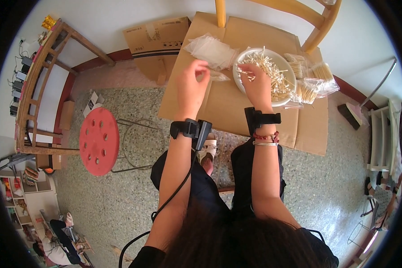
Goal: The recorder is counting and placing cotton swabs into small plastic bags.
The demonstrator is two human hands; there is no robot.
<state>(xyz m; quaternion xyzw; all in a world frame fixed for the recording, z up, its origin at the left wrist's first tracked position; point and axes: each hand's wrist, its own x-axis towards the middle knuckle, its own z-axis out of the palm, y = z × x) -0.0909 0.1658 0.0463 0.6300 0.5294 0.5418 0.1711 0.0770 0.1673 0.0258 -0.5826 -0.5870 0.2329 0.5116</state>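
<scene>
My left hand (193, 85) is raised over the left part of a flattened cardboard sheet, its fingers curled toward the thumb. A small clear plastic bag (219, 76) lies right by those fingertips; whether they grip it is hard to see. Beyond it spreads a pile of clear plastic bags (212, 50). At the left side of a white bowl (292, 77) full of loose cotton swabs (272, 71), my right hand (257, 88) has its fingers closed, with white swab tips showing at them. Filled bags of cotton swabs (320, 73) lie against the bowl's right side.
The cardboard sheet (228, 109) forms the work surface, with a wooden chair (315, 20) behind it. On the left stand a red round stool (99, 141) and a cardboard box (158, 38). A broom (352, 115) leans at right, near a white rack (379, 138). Another person (60, 243) sits far lower left.
</scene>
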